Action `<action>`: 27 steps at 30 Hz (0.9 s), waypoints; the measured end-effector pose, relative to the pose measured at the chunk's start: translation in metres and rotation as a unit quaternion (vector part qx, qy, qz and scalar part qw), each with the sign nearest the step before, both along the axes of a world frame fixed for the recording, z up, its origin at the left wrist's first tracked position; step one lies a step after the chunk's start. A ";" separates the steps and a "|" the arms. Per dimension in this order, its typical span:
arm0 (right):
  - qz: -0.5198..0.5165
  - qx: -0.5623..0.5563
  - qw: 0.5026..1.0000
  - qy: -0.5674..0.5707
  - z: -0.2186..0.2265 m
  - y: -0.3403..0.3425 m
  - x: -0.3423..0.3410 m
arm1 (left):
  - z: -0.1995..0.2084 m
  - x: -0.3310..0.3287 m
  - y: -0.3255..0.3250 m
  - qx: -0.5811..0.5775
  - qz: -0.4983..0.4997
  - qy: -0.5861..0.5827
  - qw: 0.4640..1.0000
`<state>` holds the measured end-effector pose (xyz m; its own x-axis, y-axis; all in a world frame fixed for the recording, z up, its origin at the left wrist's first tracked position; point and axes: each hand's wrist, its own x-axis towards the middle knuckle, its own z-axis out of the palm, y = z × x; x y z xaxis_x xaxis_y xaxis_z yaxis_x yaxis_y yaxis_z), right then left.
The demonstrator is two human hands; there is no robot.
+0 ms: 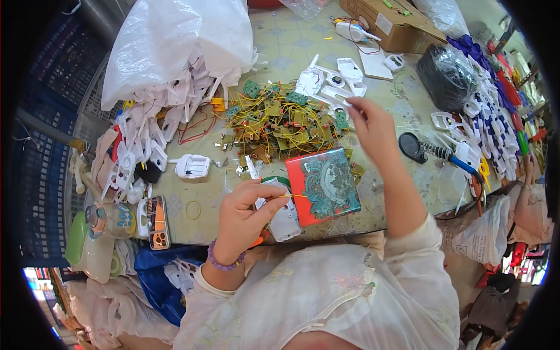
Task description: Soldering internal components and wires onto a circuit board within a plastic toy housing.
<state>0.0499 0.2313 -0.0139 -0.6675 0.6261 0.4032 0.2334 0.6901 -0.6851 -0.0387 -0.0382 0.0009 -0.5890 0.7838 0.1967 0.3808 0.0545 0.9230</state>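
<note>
My left hand (pixel 248 207), with a purple bead bracelet at its wrist, is closed in a pinch on a thin yellow wire (pixel 298 195). The wire reaches over a red box (pixel 298 211) whose top bears a worn, blue-green crusted pad (pixel 332 184). Partly under that hand lies a white plastic casing (pixel 284 223). My right hand (pixel 373 128) is stretched farther out, its thumb and finger pinched at the end of a white plastic part (pixel 336 95) among other casings. Between and beyond the hands is a heap of green circuit boards (pixel 280 125) with yellow wires.
A soldering iron (pixel 461 163) rests in its coiled holder at the right. White plastic parts (pixel 175 125) spill from a large white bag (pixel 181 46) at the left. A phone (pixel 156 221) and a jar (pixel 111 219) stand near the left edge. A cardboard box (pixel 396 26) sits at the back.
</note>
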 end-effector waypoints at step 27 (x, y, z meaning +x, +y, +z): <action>0.317 0.175 0.932 -0.012 -0.006 -0.075 0.097 | 0.004 0.030 0.004 0.018 0.029 0.090 0.995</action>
<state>0.1468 0.1561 -0.0195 -0.8696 -0.0640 0.4895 -0.2847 0.8750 -0.3914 -0.0086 -0.0342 0.0048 -0.5861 0.7393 0.3316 0.5380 0.0491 0.8415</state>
